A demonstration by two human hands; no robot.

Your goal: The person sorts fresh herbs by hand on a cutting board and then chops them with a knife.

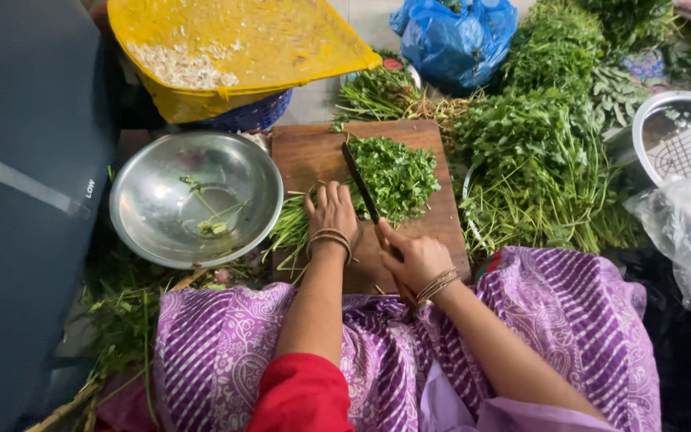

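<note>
A large heap of leafy green herbs fills the ground to the right of a person seated in purple patterned cloth, with a blue plastic bag behind it and a yellow tray dusted with pale scraps at the top. A steel bowl, holding only a few stray sprigs, sits just left of a wooden chopping board. On the board lies a mound of chopped greens. The left hand, fingers flat and pressed together, pins a bunch of green stems to the board. The right hand is wrapped tight around the handle of a dark knife, its blade angled between the bunch and the chopped mound, apparently touching the board, though the edge is hard to make out.
</note>
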